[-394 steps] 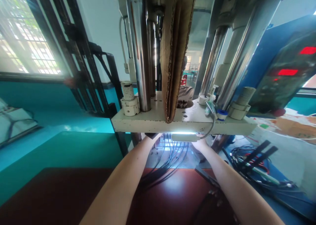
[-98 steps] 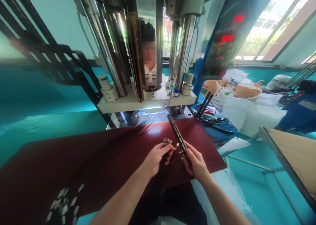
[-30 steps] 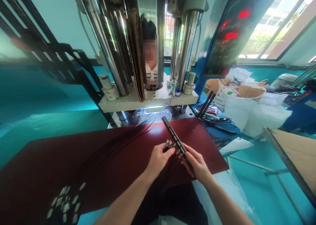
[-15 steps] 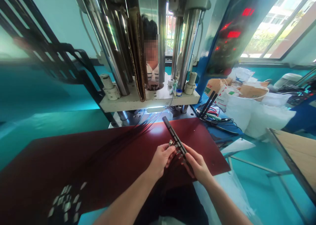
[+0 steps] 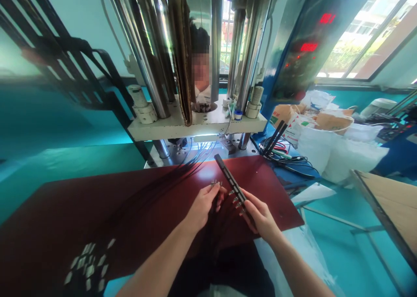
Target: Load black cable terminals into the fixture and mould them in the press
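Note:
My right hand (image 5: 263, 214) grips the lower end of a dark slotted metal bar (image 5: 230, 178), which slants up and to the left above the table. Several small metal pieces (image 5: 237, 199) stick out from the bar's left side near my fingers. Apart from the bar, to its left, my left hand (image 5: 202, 208) is closed in a pinch on a small metal piece (image 5: 215, 183); its exact kind is too small to make out. More small metal pieces (image 5: 89, 262) lie in a group at the table's lower left.
Beyond the dark red table (image 5: 156, 201) stands a press with a white plate (image 5: 163, 129) and steel columns (image 5: 257, 40). Thin black cables (image 5: 192, 158) run from it onto the table. A control panel (image 5: 299, 53) and white sacks (image 5: 335, 145) are right. A person (image 5: 200, 66) is behind the press.
My left hand has drawn away from the bar to the left with a small metal piece. My right hand and the bar stay in place. The press's white plate sits slightly higher.

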The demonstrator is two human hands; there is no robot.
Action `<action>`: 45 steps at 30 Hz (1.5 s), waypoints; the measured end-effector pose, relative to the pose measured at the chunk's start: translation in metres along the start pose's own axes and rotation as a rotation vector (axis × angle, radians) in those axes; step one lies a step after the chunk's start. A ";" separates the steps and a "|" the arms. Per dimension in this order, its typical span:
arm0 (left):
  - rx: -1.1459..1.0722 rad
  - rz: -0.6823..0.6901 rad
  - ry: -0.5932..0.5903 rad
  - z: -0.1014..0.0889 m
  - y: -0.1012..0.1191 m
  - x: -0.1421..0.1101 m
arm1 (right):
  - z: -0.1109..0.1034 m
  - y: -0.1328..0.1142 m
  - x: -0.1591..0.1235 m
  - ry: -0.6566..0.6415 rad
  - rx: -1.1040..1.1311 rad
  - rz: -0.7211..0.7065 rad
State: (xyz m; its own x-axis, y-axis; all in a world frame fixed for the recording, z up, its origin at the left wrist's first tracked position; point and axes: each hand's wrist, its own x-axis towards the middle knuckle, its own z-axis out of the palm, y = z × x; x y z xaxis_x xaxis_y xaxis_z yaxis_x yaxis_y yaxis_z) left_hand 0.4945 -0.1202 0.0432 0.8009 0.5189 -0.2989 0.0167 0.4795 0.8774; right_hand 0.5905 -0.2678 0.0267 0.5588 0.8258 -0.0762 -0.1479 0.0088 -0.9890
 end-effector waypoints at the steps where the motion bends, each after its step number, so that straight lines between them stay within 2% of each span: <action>1: -0.028 -0.015 0.022 -0.002 0.000 0.001 | 0.000 0.000 0.000 0.004 0.008 0.006; 3: -0.019 -0.015 0.039 -0.003 -0.001 0.002 | 0.000 -0.002 0.000 0.002 0.015 0.021; 8: 0.170 0.029 0.084 0.006 0.000 0.001 | -0.002 -0.004 0.001 -0.040 -0.007 0.068; 17: 0.128 0.038 0.061 0.003 0.003 0.000 | -0.008 -0.003 0.005 -0.105 -0.040 0.109; 22: 0.167 0.054 0.060 0.003 0.004 0.003 | -0.007 -0.004 0.003 -0.113 -0.034 0.105; 28: 0.189 0.084 0.087 0.001 0.004 0.004 | -0.004 0.004 0.005 -0.091 -0.134 0.073; 31: 0.274 0.126 0.086 -0.004 0.003 0.004 | -0.004 0.006 0.006 -0.097 -0.144 0.089; 34: 0.296 0.198 0.162 -0.009 0.002 0.003 | -0.005 0.005 0.005 -0.084 -0.097 0.095; 37: 0.108 0.238 0.301 -0.012 0.000 0.000 | -0.005 0.002 0.005 -0.075 -0.067 0.091; 39: 0.008 0.252 0.327 -0.012 -0.002 -0.002 | -0.004 0.000 0.004 -0.084 -0.067 0.096; 42: -0.006 0.224 0.285 -0.012 -0.004 -0.004 | -0.004 -0.004 0.004 -0.112 -0.072 0.082; 45: 0.012 0.062 0.200 -0.011 -0.002 -0.004 | -0.006 -0.006 0.003 -0.155 -0.060 0.061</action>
State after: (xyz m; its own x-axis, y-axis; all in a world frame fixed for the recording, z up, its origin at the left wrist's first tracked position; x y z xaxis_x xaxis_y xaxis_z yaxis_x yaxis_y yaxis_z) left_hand 0.4845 -0.1149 0.0385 0.6655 0.6781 -0.3120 -0.0209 0.4348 0.9003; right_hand 0.5984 -0.2689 0.0316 0.4176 0.9007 -0.1200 -0.1262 -0.0732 -0.9893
